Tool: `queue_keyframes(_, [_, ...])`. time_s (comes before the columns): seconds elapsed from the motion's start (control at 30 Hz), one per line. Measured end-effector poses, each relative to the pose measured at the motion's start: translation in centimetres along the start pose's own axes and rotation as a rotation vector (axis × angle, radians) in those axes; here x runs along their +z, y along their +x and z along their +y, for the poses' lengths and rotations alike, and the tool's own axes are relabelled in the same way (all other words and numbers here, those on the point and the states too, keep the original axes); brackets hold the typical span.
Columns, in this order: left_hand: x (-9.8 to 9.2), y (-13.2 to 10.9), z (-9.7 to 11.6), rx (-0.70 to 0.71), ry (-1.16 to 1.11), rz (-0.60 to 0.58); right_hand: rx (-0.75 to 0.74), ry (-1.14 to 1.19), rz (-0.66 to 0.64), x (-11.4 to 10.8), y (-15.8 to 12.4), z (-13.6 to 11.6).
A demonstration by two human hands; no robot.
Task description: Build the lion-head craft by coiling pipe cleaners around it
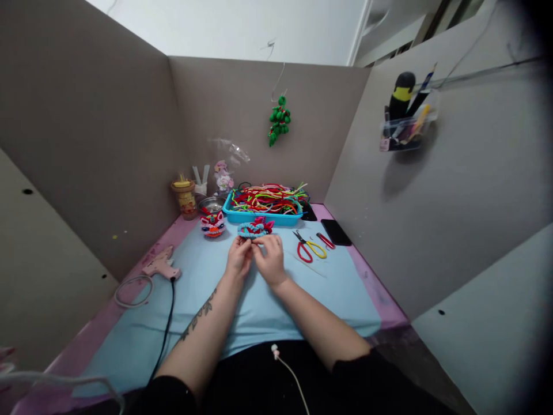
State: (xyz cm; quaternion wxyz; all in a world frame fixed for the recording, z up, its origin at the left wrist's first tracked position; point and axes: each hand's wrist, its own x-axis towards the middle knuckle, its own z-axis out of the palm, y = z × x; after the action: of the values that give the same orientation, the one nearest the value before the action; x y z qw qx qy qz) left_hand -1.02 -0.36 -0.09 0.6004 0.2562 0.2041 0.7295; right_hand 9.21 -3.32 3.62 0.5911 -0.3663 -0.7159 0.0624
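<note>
My left hand (239,258) and my right hand (271,260) rest close together on the light blue mat (207,288), fingertips pinched toward each other. What they pinch is too small to make out. Just beyond the fingers lies a blue and pink pipe-cleaner figure (254,229). A second small red and blue figure (213,225) sits to its left.
A blue tray (262,218) of coloured pipe cleaners stands behind. Red and yellow scissors (308,248), a small red tool (325,240) and a black phone (336,232) lie right. A pink glue gun (162,264) with cord lies left. Grey partition walls enclose the desk.
</note>
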Motion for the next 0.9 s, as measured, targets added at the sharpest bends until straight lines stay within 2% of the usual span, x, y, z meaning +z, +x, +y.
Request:
queue_keyframes(0.1, [0.7,-0.3,0.0,0.005,0.053,-0.020,-0.051,-0.077,0.040,-1.4,-0.3,3.0])
queue_keyframes(0.2, [1.1,-0.7,0.0,0.001,0.101,-0.039,-0.047,-0.097,0.043,-1.2,-0.3,4.1])
queue_keyframes(0.5, [1.2,-1.2,-0.3,-0.003,0.178,-0.106,0.052,-0.057,0.070,-0.4,0.2,4.6])
queue_keyframes(0.9, [2.3,-1.4,-0.6,0.079,0.212,-0.051,0.070,-0.029,0.051,0.0,-0.3,4.5])
